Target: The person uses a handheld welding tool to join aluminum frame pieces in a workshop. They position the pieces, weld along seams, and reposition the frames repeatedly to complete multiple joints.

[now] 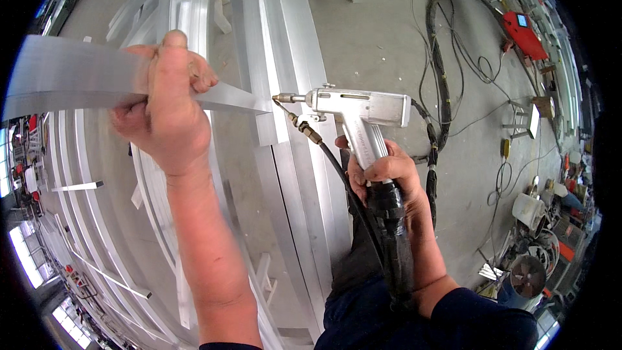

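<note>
My left hand (pixel 172 113) is closed around a flat silvery metal bar (pixel 71 71) that runs sideways. The bar's right end meets a long metal tube (pixel 269 123) lying lengthwise. In my right hand (pixel 396 172) is a handheld welding gun (pixel 363 105), gripped by its handle with the fingers wrapped round. Its brass-coloured nozzle (pixel 281 98) points left, right at the corner where bar and tube meet; whether it touches, I cannot tell. A thin black hose (pixel 343 178) curves from the fitting below the nozzle, and a thick black-wrapped cable (pixel 392 240) leaves the handle downward.
More long metal tubes (pixel 301 181) lie alongside, with a frame of thin rails (pixel 97 201) to the left. Black cables (pixel 440 84) trail over the grey floor at right, near a red box with a screen (pixel 526 35), a small stool (pixel 523 121) and a round fan (pixel 527 275).
</note>
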A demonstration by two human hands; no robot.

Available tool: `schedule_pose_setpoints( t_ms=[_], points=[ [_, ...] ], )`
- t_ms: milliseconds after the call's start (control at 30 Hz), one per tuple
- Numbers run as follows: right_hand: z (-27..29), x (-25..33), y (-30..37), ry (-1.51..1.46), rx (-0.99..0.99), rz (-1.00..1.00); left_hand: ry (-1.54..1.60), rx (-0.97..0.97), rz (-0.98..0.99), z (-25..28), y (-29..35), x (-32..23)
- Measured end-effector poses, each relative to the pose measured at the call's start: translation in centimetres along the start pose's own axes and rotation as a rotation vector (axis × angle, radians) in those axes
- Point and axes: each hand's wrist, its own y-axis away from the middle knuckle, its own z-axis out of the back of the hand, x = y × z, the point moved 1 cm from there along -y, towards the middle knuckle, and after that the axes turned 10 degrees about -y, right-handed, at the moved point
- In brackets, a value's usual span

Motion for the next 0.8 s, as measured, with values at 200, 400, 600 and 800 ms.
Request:
schedule_pose_setpoints(
  t_ms=[200, 400, 600, 800],
  points=[
    [-0.5, 0.4, 0.3, -0.005, -0.028, 0.011, 0.021, -0.018, -0.040, -0.3, -0.2, 0.1],
    [-0.7, 0.1, 0.3, 0.004, -0.001, 0.028, -0.013, 0.032, -0.043, 0.5, 0.1, 0.5],
    [-0.9, 0.4, 0.5, 0.040, -0.003, 0.027, 0.018, 0.079, -0.075, 0.8, 0.0, 0.7],
    [-0.8, 0.2, 0.7, 0.029, -0.011, 0.021, 0.015, 0.090, -0.053, 0.9, 0.1, 0.7]
  ],
)
